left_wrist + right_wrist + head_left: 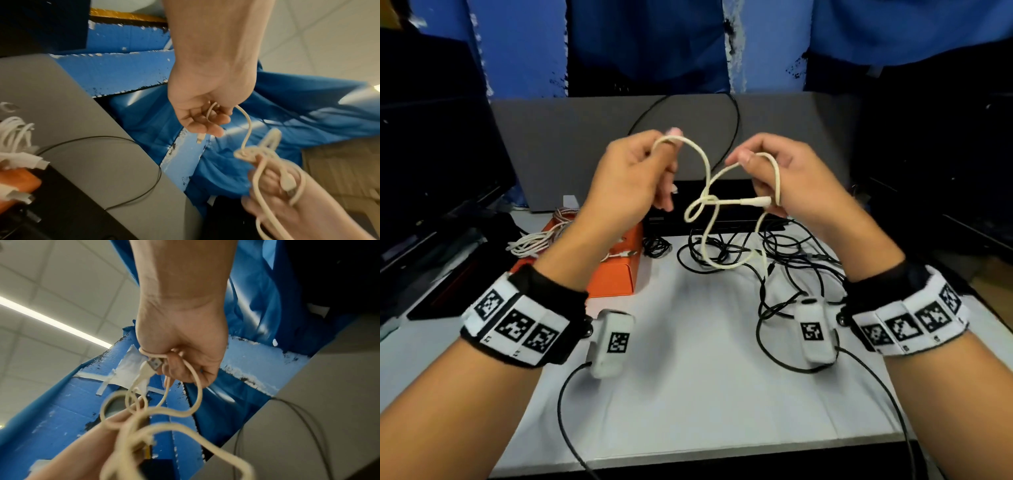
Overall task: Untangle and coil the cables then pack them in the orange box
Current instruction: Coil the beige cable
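From the head camera, we are holding a cream cable (709, 205) up over the middle of the tabletop (688, 377), both hands raised side by side. Our left hand (630, 178) is pinching a bend of the cable between thumb and curled fingers, and our right hand (787, 178) is pinching another stretch of it, with a white plug end sticking out leftward from under that hand. Between the hands the cable is crossing itself in a loose knot, and its slack is hanging down towards a tangle of black cables (774, 253) lying toward the far right of the tabletop. The orange box (616, 270) is sitting at the far left of the tabletop, with white cables (534, 241) partly in it and spilling over its left side. In the left wrist view, the left hand's fingers (205, 123) are curling round the cream cable (248, 125), a small plug is dangling below them, and the right hand (273, 194), blurred, is showing at the lower right with cable looped round it. In the right wrist view, the right hand (180, 353) is gripping the cream cable (195, 386) and a USB plug (154, 364) in curled fingers, and the loops nearer the camera are blurring.
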Motion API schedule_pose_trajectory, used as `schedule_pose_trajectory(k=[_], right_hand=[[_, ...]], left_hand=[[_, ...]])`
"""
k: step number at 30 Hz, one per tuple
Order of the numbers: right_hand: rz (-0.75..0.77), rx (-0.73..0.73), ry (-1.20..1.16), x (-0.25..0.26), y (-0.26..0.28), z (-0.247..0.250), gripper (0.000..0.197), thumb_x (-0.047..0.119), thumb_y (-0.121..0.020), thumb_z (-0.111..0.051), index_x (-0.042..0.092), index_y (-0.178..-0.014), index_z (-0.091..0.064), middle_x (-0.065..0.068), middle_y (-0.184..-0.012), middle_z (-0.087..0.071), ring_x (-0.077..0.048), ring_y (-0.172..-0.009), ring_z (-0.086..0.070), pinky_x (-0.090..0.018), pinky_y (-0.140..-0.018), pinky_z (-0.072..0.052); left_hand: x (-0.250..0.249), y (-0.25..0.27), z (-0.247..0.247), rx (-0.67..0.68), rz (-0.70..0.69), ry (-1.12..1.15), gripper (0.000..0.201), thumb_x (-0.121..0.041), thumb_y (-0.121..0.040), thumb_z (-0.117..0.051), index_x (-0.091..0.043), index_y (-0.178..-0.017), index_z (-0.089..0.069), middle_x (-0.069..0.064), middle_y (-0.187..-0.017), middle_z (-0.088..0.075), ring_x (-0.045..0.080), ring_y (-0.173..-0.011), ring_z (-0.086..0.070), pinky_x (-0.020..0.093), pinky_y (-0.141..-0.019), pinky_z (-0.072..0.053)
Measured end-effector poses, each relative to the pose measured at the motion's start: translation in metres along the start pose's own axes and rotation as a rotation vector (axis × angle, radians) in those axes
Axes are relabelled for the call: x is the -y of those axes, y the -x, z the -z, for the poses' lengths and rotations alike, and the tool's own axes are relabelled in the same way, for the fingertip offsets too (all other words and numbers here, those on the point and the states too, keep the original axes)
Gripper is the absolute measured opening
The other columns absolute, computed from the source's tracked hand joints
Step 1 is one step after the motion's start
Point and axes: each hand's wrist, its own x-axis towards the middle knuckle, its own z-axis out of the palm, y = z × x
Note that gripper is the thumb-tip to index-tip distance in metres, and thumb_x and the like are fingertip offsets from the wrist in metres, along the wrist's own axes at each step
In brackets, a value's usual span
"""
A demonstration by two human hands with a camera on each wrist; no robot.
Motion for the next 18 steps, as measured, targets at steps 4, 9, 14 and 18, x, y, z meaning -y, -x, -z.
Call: schedule_pose_trajectory(k=[4, 9, 14, 18], right_hand=[[-0.082, -0.201, -0.186, -0.024, 0.007, 0.027, 0.022, 0.026, -0.106, -0.058, 0.022, -0.09, -0.073, 0.01, -0.056, -0.036, -0.007, -0.049, -0.028, -0.022, -0.043, -0.019], [-0.199, -0.216, 0.252, -0.055, 0.015, 0.084, 0.015, 0.03, -0.091, -0.078, 0.016, -0.086, -0.077, 0.01, -0.052, -0.053, -0.011, -0.048, -0.034, -0.022, -0.045, -0.026], [-0.368, -0.412, 0.525, -0.076, 0.021, 0.113, 0.057, 0.071, -0.092, -0.055, 0.019, -0.085, -0.078, -0.005, -0.088, -0.077, -0.021, -0.085, -0.069, -0.039, -0.089, -0.054], [-0.457, -0.364, 0.529, -0.07, 0.023, 0.11, 0.07, 0.079, -0.093, -0.041, 0.021, -0.089, -0.08, -0.007, -0.094, -0.074, -0.025, -0.094, -0.065, -0.037, -0.092, -0.046]], left_hand=[[0.003, 0.019, 0.033, -0.155, 0.122, 0.097, 0.04, -0.036, -0.106, -0.051, -0.019, -0.07, -0.055, 0.0, -0.049, -0.037, 0.018, -0.039, -0.033, 0.027, -0.039, -0.028], [0.007, 0.045, 0.071, -0.274, 0.223, 0.156, 0.043, -0.032, -0.096, -0.059, -0.021, -0.056, -0.05, -0.003, -0.048, -0.031, 0.012, -0.041, -0.022, 0.028, -0.042, -0.014], [-0.001, 0.051, 0.082, -0.35, 0.244, 0.182, 0.044, -0.029, -0.099, -0.056, -0.023, -0.056, -0.044, -0.006, -0.045, -0.031, 0.012, -0.039, -0.023, 0.024, -0.038, -0.019], [-0.003, 0.049, 0.09, -0.313, 0.289, 0.194, 0.043, -0.031, -0.098, -0.056, -0.022, -0.058, -0.046, -0.005, -0.045, -0.033, 0.012, -0.039, -0.026, 0.025, -0.04, -0.023]])
